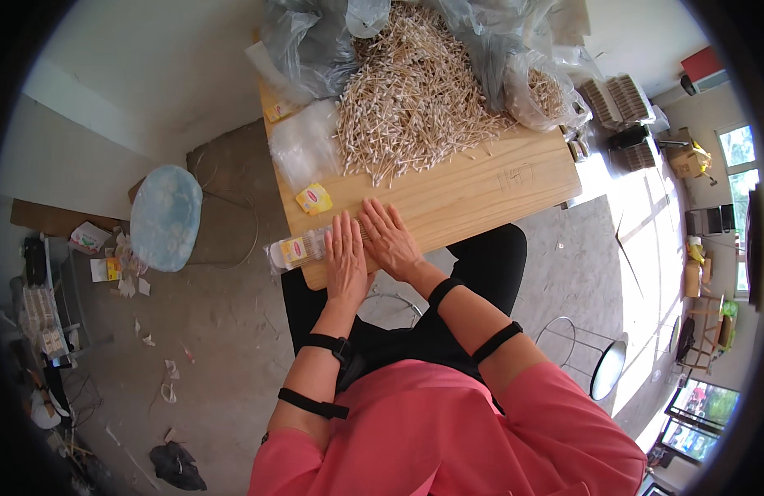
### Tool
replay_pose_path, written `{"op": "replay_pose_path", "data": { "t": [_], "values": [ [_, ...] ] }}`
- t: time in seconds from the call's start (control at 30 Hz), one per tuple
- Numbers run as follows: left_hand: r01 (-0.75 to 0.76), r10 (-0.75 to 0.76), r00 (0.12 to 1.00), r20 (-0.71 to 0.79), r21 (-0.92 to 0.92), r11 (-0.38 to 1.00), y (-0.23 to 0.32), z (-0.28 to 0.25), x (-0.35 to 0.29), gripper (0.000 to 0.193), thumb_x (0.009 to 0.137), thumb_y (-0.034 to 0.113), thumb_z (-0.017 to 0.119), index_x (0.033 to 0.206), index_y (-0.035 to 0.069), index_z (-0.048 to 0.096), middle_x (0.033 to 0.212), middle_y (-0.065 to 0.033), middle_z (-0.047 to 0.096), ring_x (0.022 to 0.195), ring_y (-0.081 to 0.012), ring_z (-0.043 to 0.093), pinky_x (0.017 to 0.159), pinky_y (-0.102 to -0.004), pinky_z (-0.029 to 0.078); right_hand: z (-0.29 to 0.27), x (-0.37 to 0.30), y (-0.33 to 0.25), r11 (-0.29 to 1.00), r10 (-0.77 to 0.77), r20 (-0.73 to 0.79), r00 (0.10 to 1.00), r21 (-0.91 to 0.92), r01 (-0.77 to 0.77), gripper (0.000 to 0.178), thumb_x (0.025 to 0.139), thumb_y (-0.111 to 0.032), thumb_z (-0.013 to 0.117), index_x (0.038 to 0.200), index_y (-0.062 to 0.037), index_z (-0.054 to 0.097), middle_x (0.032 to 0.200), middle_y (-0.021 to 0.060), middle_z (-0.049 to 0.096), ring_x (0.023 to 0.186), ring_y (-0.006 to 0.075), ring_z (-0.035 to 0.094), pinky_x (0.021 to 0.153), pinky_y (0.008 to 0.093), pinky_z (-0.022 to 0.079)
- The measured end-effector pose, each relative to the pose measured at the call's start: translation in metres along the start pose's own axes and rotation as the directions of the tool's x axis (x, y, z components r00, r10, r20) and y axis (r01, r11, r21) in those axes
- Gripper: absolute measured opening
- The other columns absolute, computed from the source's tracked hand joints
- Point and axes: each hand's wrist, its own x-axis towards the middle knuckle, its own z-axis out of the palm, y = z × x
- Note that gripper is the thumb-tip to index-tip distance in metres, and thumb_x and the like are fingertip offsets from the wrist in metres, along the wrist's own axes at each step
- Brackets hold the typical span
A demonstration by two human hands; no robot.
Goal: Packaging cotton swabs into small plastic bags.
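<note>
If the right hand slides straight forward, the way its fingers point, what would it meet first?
The right hand would probably cross some bare wooden table, then first meet the near edge of the cotton swab pile, though depth is hard to judge.

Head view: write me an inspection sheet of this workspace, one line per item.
Surface: wooden table, dark marks toward its right.
Job's things: packet of cotton swabs, left end past the table's edge; large swab pile beyond.
Clutter: grey plastic bags on either side of the pile; scraps on the floor.
Hands: left hand flat across the packet; right hand alongside, fingers straight.
Cables: thin dark strands far left, possibly cords.
Surroundings: blue stool left, dark-topped stool right.
</note>
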Motion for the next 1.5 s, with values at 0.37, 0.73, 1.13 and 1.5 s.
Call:
{"op": "replay_pose_path", "data": {
  "t": [0.37, 0.73, 1.13, 1.5],
  "values": [
    [0.043, -0.046, 0.999, 0.003, 0.31, 0.95, -0.01, 0.023, 0.001, 0.075, 0.094, 0.019, 0.052, 0.154, -0.002, 0.012, 0.163, -0.0172, 0.006, 0.152, -0.0297, 0.003, 0.123, -0.0435, 0.003, 0.009, -0.007, -0.016, 0.995, 0.068, -0.011, 0.998, -0.075, -0.069, 0.057, 0.099, -0.026, 0.045, 0.15, -0.003, 0.032, 0.162, 0.0137, 0.019, 0.151, 0.0278, 0.013, 0.121, 0.0479, 0.007],
    [0.032, -0.04, 0.958, -0.284, -0.034, 0.999, -0.091, 0.001, -0.041, 0.103, 0.084, 0.042, 0.071, 0.153, -0.004, 0.011, 0.161, -0.0245, 0.01, 0.15, -0.0391, 0.007, 0.119, -0.0574, 0.004, 0.004, -0.004, -0.012, 0.996, 0.09, -0.013, 0.996, -0.025, -0.091, 0.059, 0.099, -0.023, 0.044, 0.152, -0.0026, 0.028, 0.162, 0.0124, 0.018, 0.151, 0.027, 0.014, 0.121, 0.0492, 0.006],
    [-0.161, 0.078, 0.958, -0.276, -0.292, 0.943, -0.111, 0.023, -0.037, 0.099, 0.086, 0.029, 0.069, 0.154, -0.002, 0.004, 0.161, -0.0233, 0.005, 0.149, -0.0428, 0.006, 0.12, -0.0547, 0.007, 0.013, 0.008, -0.035, 1.0, 0.021, -0.01, 1.0, 0.016, -0.021, 0.06, 0.096, -0.022, 0.047, 0.149, 0.001, 0.031, 0.162, 0.0149, 0.019, 0.151, 0.0297, 0.014, 0.122, 0.0495, 0.007],
    [-0.255, 0.134, 0.935, -0.329, -0.359, 0.898, -0.12, 0.03, -0.035, 0.093, 0.092, 0.033, 0.061, 0.155, 0.0, 0.001, 0.161, -0.0245, 0.003, 0.149, -0.044, 0.004, 0.12, -0.0541, 0.008, 0.024, 0.022, -0.061, 0.998, -0.036, -0.015, 0.999, 0.053, 0.037, 0.06, 0.095, -0.02, 0.048, 0.148, 0.0017, 0.032, 0.161, 0.0151, 0.022, 0.151, 0.03, 0.014, 0.122, 0.0487, 0.008]
  ]
}}
